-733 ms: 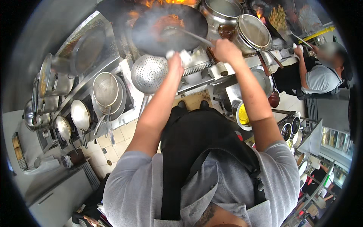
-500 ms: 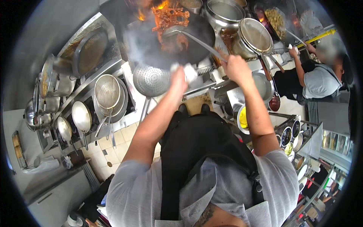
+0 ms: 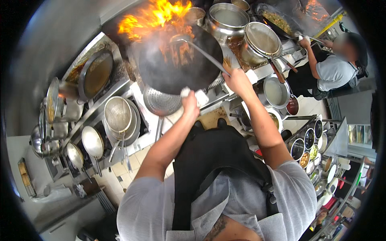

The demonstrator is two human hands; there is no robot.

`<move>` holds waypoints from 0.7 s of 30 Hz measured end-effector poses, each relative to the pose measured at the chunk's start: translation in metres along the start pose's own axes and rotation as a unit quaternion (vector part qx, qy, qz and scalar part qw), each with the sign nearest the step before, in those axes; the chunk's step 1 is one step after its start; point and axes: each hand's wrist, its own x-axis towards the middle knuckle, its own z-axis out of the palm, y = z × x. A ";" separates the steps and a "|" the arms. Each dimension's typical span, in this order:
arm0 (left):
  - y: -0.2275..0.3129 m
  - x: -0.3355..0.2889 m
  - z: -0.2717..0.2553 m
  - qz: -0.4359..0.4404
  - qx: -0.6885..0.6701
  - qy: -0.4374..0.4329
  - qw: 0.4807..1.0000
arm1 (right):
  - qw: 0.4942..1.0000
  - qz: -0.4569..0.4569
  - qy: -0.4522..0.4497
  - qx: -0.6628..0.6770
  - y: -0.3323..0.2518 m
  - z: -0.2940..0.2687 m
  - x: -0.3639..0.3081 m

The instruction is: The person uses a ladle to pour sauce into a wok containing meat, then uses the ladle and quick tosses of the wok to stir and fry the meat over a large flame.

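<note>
A wide, black, round metal wok (image 3: 161, 78) holds reddish-brown food pieces (image 3: 183, 53), with orange flames (image 3: 157, 19) at its far edge. The right hand (image 3: 238, 82) is closed around a long-handled steel ladle (image 3: 208, 56) reaching into the wok; the left hand (image 3: 190, 105) grips a folded white cloth (image 3: 202, 98) at its near rim, any handle hidden. This looks like tossing over fire; the next move probably calls for a steady wok and a ladle sweep. A round, perforated steel strainer (image 3: 160, 103) sits just nearer than the wok.

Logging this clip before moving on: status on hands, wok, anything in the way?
Left hand gripping white cloth at near edge of wok. Right hand gripping ladle, head over wok. Flames at wok's far side.
</note>
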 end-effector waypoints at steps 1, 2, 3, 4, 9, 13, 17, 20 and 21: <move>0.009 0.002 0.010 0.001 -0.001 0.015 1.000 | 1.000 0.004 0.009 0.001 0.011 -0.002 -0.009; 0.012 0.003 0.014 -0.006 -0.001 0.034 0.999 | 0.996 0.000 0.017 0.085 0.027 0.001 -0.023; 0.024 0.020 0.025 -0.051 -0.014 0.047 0.998 | 0.985 -0.002 0.024 0.169 0.037 0.003 -0.034; 0.034 0.048 0.025 -0.076 -0.052 -0.008 0.996 | 0.979 0.007 0.030 0.202 0.036 0.002 -0.043; 0.064 0.126 0.016 -0.067 -0.055 0.011 0.996 | 0.960 0.053 0.058 0.269 0.034 0.027 -0.044; 0.046 0.079 0.004 -0.044 -0.059 -0.098 0.992 | 0.951 0.066 0.198 0.227 0.086 0.062 -0.027; 0.020 0.000 -0.070 -0.130 0.002 -0.162 0.978 | 0.959 0.170 0.162 0.157 0.171 0.114 -0.009; 0.009 -0.054 -0.119 -0.163 0.117 -0.121 0.972 | 0.971 0.207 0.033 0.117 0.185 0.120 0.003; 0.010 -0.066 -0.135 -0.156 0.152 -0.167 0.962 | 0.981 0.175 0.004 0.080 0.185 0.120 0.003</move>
